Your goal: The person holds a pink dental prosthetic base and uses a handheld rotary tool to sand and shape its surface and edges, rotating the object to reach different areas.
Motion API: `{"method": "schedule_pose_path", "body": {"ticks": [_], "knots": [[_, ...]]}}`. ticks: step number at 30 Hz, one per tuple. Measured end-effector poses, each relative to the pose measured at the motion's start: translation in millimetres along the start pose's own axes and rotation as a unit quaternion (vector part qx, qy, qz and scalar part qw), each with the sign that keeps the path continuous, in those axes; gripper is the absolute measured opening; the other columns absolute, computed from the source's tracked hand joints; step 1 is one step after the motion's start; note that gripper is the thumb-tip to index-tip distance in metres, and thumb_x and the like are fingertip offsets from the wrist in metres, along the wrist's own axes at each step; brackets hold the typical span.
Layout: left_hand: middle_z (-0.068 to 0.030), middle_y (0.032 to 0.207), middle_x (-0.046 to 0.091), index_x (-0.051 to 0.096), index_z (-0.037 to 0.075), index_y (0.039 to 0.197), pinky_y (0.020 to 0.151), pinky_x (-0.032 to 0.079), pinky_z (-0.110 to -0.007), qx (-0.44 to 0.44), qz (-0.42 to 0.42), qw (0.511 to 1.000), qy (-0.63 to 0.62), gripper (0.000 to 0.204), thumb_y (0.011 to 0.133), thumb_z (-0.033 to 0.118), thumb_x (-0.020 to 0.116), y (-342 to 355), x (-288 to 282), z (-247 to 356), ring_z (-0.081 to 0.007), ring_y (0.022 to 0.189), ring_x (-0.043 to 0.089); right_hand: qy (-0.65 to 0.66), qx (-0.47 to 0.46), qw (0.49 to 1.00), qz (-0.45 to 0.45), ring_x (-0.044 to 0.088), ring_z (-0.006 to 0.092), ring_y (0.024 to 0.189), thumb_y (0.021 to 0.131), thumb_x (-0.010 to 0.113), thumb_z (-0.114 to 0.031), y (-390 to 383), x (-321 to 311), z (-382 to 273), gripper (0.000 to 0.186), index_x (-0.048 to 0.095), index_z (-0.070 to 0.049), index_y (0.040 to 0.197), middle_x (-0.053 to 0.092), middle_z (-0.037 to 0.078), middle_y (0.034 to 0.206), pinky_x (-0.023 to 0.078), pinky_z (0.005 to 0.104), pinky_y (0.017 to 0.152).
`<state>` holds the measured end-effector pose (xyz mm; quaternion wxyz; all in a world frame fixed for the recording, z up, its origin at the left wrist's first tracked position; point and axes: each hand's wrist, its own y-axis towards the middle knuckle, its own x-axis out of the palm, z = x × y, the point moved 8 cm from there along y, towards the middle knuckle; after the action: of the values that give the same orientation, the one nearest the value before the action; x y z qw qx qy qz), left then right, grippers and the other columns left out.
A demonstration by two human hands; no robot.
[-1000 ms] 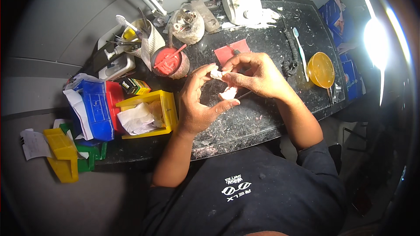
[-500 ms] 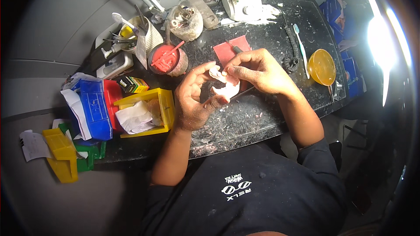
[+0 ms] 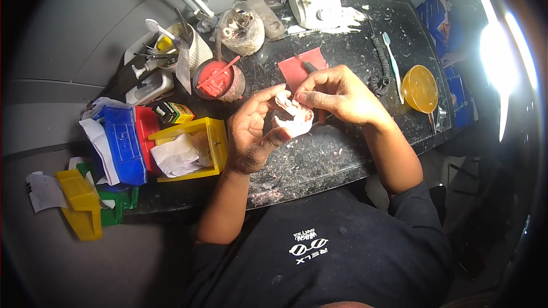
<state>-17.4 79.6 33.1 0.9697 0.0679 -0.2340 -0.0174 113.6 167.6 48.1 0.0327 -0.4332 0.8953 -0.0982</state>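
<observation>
Pale arch piece (image 3: pixel 301 121): held above the desk (image 3: pixel 319 177), between both hands; treat it as the clock centre below.
Left hand (image 3: pixel 249 137): grips the piece from 9 o'clock, fingertips near 11, thumb near 7. This hand should carry the weight; a light, even hold is advisable, as the thin arch ends look liable to chip.
Right hand (image 3: pixel 342 97): comes in from 2 o'clock, thumb and forefinger pinching the edge at 12. Any small fragment between these fingertips is too small to make out. Apply short, gentle pressure, braced against the left fingertips.
Red sheet (image 3: pixel 298 68): flat on the desk at 12 o'clock, dark-handled tool (image 3: pixel 309 66) on it; right knuckles should clear both.
Strip pot (image 3: pixel 237 85): at 10 o'clock, holding red strips (image 3: pixel 214 80).
Working height: low over the desk is safest, in case of a slip.
</observation>
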Motion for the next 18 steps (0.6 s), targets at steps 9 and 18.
{"method": "schedule_pose_path", "body": {"ticks": [9, 18], "knots": [[-0.0176, 0.123, 0.063, 0.044, -0.012, 0.141, 0.101, 0.050, -0.035, 0.005, 0.007, 0.999, 0.045, 0.087, 0.080, 0.032, 0.089, -0.7, -2.3, -1.9, -0.0217, 0.115, 0.063, 0.009, 0.001, 1.000, -0.003, 0.067, 0.0114, 0.082, 0.096, 0.069, -0.009, 0.7, 1.1, 1.3, 0.015, 0.072, 0.006, 0.099, 0.073, 0.007, 0.088, 0.055, 0.0285, 0.078], [-0.0147, 0.127, 0.060, 0.050, -0.010, 0.138, 0.102, 0.049, -0.035, 0.015, 0.016, 0.995, 0.093, 0.086, 0.077, 0.035, 0.090, -1.8, -5.5, -3.7, -0.0206, 0.116, 0.061, 0.019, 0.011, 1.000, -0.009, 0.066, 0.0115, 0.082, 0.096, 0.070, -0.010, 1.3, 1.2, 5.0, 0.016, 0.072, 0.006, 0.098, 0.073, 0.006, 0.087, 0.054, 0.0282, 0.079]]}}
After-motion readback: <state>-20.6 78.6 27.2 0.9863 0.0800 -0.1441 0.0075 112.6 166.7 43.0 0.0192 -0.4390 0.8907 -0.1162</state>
